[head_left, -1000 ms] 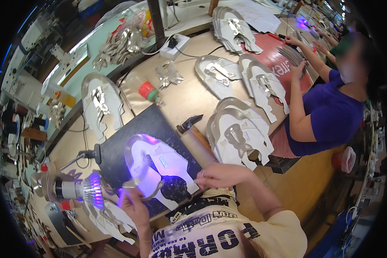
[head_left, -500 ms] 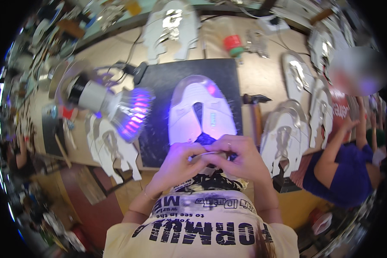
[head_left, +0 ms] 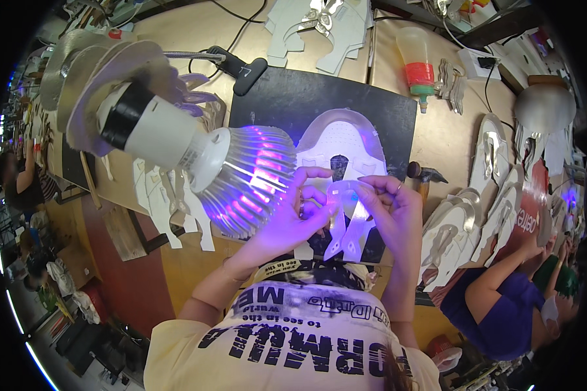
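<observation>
A white shoe upper (head_left: 346, 140) with a grey toe edge lies on the black cutting mat (head_left: 261, 98) in front of me. At its near end, a curved white shoe piece (head_left: 349, 238) with two narrow tails is pinched between my hands. My left hand (head_left: 303, 212) grips its left side between thumb and fingers. On the other side, my right hand (head_left: 392, 207) holds its right edge. Whether this piece joins the upper I cannot tell. Purple light from a ribbed lamp (head_left: 248, 179) falls on my hands and the piece.
The lamp hangs close to my left hand. A hammer (head_left: 425, 176) and stacked shoe uppers (head_left: 453, 225) lie on the right, with a glue bottle (head_left: 416, 68) behind. More white uppers (head_left: 326, 32) rest at the back. Another person (head_left: 496, 303) works at the right.
My hands have moved apart and slightly forward; the white piece with tails now shows between them. The view has shifted, bringing the lamp larger and closer to my left hand.
</observation>
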A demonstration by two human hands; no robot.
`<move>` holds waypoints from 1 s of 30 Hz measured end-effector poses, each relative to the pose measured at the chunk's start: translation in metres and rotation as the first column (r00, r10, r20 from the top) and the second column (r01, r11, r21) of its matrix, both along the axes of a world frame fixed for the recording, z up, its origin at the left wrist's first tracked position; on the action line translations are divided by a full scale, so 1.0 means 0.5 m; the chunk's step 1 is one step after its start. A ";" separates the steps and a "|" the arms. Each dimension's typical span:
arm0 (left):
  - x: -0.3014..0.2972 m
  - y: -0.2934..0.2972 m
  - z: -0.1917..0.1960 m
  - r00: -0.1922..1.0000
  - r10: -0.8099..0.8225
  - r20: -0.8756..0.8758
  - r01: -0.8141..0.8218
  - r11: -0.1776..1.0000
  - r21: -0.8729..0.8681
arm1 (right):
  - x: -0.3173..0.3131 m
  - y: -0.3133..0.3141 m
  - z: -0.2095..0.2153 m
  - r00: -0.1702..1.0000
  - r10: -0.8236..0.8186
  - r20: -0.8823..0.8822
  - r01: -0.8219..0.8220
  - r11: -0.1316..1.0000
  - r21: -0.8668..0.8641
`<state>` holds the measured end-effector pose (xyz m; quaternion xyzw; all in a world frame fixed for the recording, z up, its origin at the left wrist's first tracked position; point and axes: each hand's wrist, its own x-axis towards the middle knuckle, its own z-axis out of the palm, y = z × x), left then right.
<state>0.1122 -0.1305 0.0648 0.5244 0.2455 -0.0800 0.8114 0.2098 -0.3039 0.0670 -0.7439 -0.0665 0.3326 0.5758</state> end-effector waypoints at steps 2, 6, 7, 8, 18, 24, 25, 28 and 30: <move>0.009 -0.005 -0.012 0.999 0.048 0.003 -0.048 0.999 0.024 | 0.013 0.017 -0.016 0.998 -0.028 0.053 0.029 0.999 -0.017; 0.020 -0.002 -0.043 0.998 0.037 0.057 -0.053 0.953 0.298 | 0.036 0.042 -0.047 0.961 0.018 0.278 0.000 0.998 -0.066; 0.022 0.000 -0.050 0.997 0.014 0.082 -0.041 0.942 0.332 | 0.040 0.047 -0.053 0.960 0.011 0.281 0.006 0.998 -0.058; 0.025 0.002 -0.057 0.996 -0.008 0.093 -0.026 0.936 0.351 | 0.043 0.052 -0.058 0.951 0.021 0.307 0.011 0.995 -0.100; 0.046 0.001 -0.074 0.991 0.121 -0.052 -0.100 0.951 0.293 | 0.054 0.079 -0.082 0.943 -0.023 0.333 0.081 0.984 -0.162; 0.047 0.004 -0.077 0.995 0.090 -0.049 -0.066 0.927 0.370 | 0.054 0.081 -0.083 0.954 -0.073 0.291 0.123 0.980 -0.158; 0.048 0.004 -0.077 0.993 0.097 -0.060 -0.070 0.931 0.358 | 0.054 0.082 -0.084 0.955 -0.078 0.287 0.127 0.980 -0.156; 0.048 0.006 -0.076 0.994 0.083 -0.073 -0.051 0.933 0.357 | 0.054 0.085 -0.085 0.957 -0.093 0.276 0.139 0.978 -0.155; 0.048 0.007 -0.075 0.996 0.073 -0.058 -0.044 0.920 0.391 | 0.054 0.086 -0.086 0.952 -0.089 0.292 0.139 0.978 -0.154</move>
